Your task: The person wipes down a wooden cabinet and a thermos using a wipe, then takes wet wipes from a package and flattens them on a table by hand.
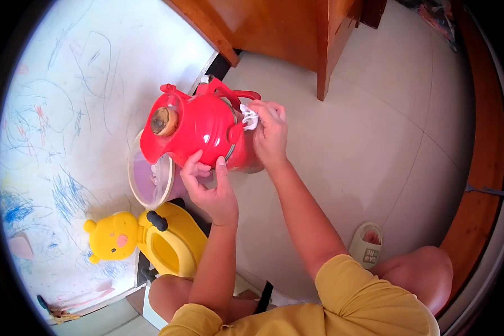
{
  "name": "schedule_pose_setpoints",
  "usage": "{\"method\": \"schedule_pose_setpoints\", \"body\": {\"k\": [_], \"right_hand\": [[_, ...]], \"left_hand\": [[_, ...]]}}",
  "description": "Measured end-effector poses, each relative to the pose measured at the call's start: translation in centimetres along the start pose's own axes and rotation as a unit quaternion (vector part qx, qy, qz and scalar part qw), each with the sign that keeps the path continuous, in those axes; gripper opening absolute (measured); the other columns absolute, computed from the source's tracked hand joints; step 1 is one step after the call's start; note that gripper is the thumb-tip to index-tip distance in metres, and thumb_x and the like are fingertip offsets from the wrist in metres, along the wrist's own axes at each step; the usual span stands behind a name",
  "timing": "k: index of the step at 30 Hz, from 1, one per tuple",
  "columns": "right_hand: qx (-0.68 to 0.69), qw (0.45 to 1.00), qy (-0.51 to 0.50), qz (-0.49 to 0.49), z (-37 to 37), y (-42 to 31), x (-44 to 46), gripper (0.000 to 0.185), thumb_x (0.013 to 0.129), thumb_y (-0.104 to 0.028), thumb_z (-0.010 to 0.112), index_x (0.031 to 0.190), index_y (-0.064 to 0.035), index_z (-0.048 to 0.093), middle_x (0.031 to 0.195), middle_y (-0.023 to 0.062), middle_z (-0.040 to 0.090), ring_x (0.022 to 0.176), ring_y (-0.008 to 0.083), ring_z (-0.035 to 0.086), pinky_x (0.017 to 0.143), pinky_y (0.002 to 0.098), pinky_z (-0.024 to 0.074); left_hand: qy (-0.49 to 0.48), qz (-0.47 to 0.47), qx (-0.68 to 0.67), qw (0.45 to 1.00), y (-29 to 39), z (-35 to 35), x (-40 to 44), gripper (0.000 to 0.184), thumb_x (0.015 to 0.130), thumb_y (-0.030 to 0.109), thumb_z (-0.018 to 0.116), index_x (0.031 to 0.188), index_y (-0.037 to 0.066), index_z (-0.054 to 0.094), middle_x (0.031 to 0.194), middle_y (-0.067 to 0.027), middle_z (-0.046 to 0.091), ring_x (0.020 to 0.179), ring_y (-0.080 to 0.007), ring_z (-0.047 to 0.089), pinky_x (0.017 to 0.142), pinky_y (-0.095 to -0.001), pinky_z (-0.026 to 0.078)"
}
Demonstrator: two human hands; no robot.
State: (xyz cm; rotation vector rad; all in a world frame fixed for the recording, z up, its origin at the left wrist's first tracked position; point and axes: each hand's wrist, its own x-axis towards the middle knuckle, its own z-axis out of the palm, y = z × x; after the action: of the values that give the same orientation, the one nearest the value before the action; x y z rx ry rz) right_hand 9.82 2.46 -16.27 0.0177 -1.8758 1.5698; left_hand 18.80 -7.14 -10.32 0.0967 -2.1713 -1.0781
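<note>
A red thermos jug (204, 126) with a cork stopper (164, 121) in its mouth stands tilted in view at the upper middle. My left hand (211, 187) touches the jug's lower front side, thumb and fingers apart against the red shell. On the jug's handle side, my right hand (270, 131) pinches a crumpled white cloth (249, 117) close to the handle. The fingers of my right hand are curled round the cloth. The jug's base is partly hidden behind its body and my hands.
A lidless bin (134, 171) with a plastic liner sits left of the jug. Below it is a yellow bear-faced potty (113, 236). Wooden furniture (323, 50) stands at the top, a scribbled white wall (67, 140) at left, and a slipper (366, 245) lies lower right.
</note>
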Motion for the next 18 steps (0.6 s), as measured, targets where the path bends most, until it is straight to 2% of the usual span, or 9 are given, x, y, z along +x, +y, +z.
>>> {"method": "schedule_pose_setpoints", "body": {"k": [3, 7, 9, 14, 16, 17, 18], "right_hand": [[0.014, 1.0, -0.01, 0.009, -0.9, -3.5, -1.0, 0.022, 0.079, 0.007, 0.055, 0.094, -0.0059, 0.065, 0.1, 0.0072, 0.066, 0.096, 0.0293, 0.054, 0.085, 0.0363, 0.0433], [0.023, 1.0, 0.013, -0.009, -0.3, -3.3, -1.5, 0.021, 0.079, 0.007, 0.055, 0.093, -0.0051, 0.065, 0.099, 0.0068, 0.066, 0.093, 0.0276, 0.054, 0.084, 0.036, 0.0424], [-0.016, 1.0, 0.0, -0.016, 0.1, -1.3, -0.5, 0.02, 0.079, 0.006, 0.055, 0.093, -0.0047, 0.064, 0.098, 0.007, 0.066, 0.091, 0.0271, 0.055, 0.084, 0.0358, 0.0422], [-0.107, 0.993, -0.036, -0.023, 1.1, 3.8, 2.1, 0.017, 0.08, 0.004, 0.054, 0.09, -0.0043, 0.065, 0.098, 0.0092, 0.064, 0.088, 0.0259, 0.058, 0.083, 0.0358, 0.0437], [-0.016, 0.991, 0.002, 0.132, 1.3, 4.6, 2.8, 0.021, 0.084, 0.003, 0.05, 0.099, -0.0034, 0.064, 0.104, 0.0113, 0.063, 0.092, 0.0261, 0.06, 0.083, 0.0359, 0.0482], [-0.014, 0.991, 0.0, 0.131, 1.3, 5.0, 3.1, 0.021, 0.084, 0.003, 0.05, 0.099, -0.0034, 0.064, 0.104, 0.0113, 0.063, 0.092, 0.0261, 0.06, 0.083, 0.0359, 0.0482], [0.184, 0.925, 0.018, 0.331, 0.9, 4.2, 3.9, 0.025, 0.087, 0.002, 0.045, 0.105, -0.0023, 0.06, 0.107, 0.0125, 0.061, 0.094, 0.0267, 0.06, 0.084, 0.0369, 0.0501]], "left_hand": [[0.042, 0.031, -0.014, 0.999, -1.0, 0.6, -0.2, 0.035, 0.078, 0.003, 0.073, 0.108, 0.003, 0.056, 0.084, -0.0011, 0.047, 0.077, -0.0125, 0.044, 0.069, -0.0245, 0.037], [0.051, 0.011, -0.034, 0.998, -1.1, 0.6, -0.1, 0.032, 0.077, 0.003, 0.074, 0.104, 0.004, 0.057, 0.081, -0.0004, 0.047, 0.073, -0.0108, 0.043, 0.066, -0.0231, 0.036], [0.041, -0.035, -0.035, 0.998, -0.9, 0.3, -0.1, 0.028, 0.076, 0.002, 0.075, 0.097, 0.004, 0.058, 0.077, 0.0007, 0.046, 0.067, -0.0089, 0.041, 0.061, -0.0217, 0.034], [0.028, -0.025, -0.007, 0.999, -0.9, 0.0, 0.0, 0.023, 0.075, 0.002, 0.076, 0.09, 0.004, 0.058, 0.073, 0.0016, 0.046, 0.063, -0.0083, 0.039, 0.057, -0.0218, 0.034], [0.028, -0.022, 0.002, 0.999, -0.9, 0.0, 0.2, 0.021, 0.075, 0.002, 0.076, 0.087, 0.004, 0.059, 0.072, 0.0012, 0.046, 0.062, -0.0091, 0.04, 0.056, -0.0225, 0.034], [0.022, -0.012, 0.012, 1.0, -0.9, -0.1, 0.2, 0.02, 0.075, 0.002, 0.075, 0.085, 0.004, 0.059, 0.073, 0.0001, 0.046, 0.062, -0.0101, 0.041, 0.056, -0.0232, 0.034], [0.017, -0.002, 0.023, 1.0, -0.8, -0.2, 0.3, 0.018, 0.075, 0.002, 0.075, 0.083, 0.004, 0.059, 0.073, -0.001, 0.047, 0.062, -0.0111, 0.042, 0.056, -0.0238, 0.035]]}}
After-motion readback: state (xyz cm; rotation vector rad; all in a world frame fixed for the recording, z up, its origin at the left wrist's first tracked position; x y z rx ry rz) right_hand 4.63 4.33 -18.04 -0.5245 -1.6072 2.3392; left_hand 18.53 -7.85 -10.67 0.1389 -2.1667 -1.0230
